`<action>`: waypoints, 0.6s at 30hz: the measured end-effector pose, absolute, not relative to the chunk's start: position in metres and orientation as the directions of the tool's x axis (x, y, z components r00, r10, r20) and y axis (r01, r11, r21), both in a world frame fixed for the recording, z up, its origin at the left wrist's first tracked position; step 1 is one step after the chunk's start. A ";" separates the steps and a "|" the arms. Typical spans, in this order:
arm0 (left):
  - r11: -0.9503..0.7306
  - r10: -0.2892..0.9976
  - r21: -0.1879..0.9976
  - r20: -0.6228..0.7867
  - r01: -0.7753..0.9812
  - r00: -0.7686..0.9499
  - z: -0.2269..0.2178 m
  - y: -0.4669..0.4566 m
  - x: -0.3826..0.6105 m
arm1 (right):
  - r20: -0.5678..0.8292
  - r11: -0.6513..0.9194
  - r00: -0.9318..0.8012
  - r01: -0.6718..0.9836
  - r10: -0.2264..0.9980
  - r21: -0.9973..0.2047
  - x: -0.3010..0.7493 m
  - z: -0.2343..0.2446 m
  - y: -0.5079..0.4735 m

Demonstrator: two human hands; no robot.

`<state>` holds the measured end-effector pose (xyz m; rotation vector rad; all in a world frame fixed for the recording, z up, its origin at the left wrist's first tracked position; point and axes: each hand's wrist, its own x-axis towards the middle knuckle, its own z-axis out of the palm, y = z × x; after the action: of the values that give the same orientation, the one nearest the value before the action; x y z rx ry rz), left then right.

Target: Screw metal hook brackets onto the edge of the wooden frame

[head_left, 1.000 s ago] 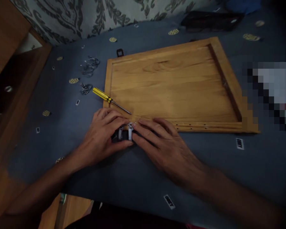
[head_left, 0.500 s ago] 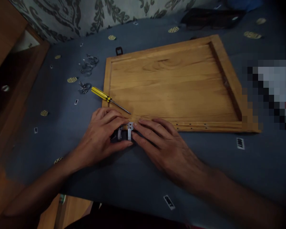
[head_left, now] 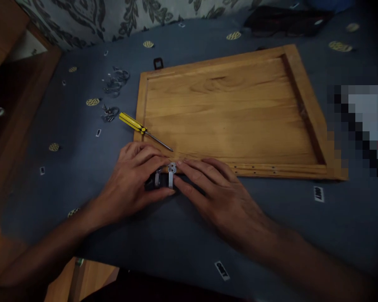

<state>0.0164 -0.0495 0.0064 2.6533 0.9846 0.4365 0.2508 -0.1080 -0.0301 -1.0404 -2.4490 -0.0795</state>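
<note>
A wooden panel (head_left: pixel 223 113) with a raised frame lies flat on the blue cloth. At its near edge, towards the left corner, sits a small silver metal hinge (head_left: pixel 171 169) with screw holes in its plate. My left hand (head_left: pixel 135 176) curves around the hinge's left side, thumb below and fingers over the panel edge. From the right, the fingertips of my right hand (head_left: pixel 214 193) press against the hinge plate, the thumb low beside it. Both hands partly hide the hinge. A yellow-handled screwdriver (head_left: pixel 132 121) rests across the panel's left side, its tip just above the hinge.
Several shiny metal pieces (head_left: pixel 116 82) lie on the patterned blue cloth (head_left: pixel 189 243) left of the panel. A dark brown square loop (head_left: pixel 158 63) touches the panel's far edge. Small holes run along the near frame strip (head_left: pixel 255 170). Dark glasses (head_left: pixel 286 23) lie far back.
The view has shifted slightly. Both hands stay at the hinge in nearly the same pose, and the screwdriver has not moved on the panel.
</note>
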 end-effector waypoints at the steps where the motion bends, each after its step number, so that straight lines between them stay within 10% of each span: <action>1: -0.731 0.666 0.353 0.185 0.583 0.723 0.007 -0.050 0.016 | 0.447 0.715 -0.602 0.687 0.661 -0.131 0.251 -0.030 -0.108; 18: -0.715 0.682 0.362 0.175 0.597 0.710 0.005 -0.052 0.016 | 0.419 0.692 -0.574 0.688 0.703 -0.219 0.254 -0.031 -0.111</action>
<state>0.0161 -0.0518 0.0052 2.6392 1.0105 0.4322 0.2541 -0.1114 -0.0312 -1.0712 -2.4232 0.0440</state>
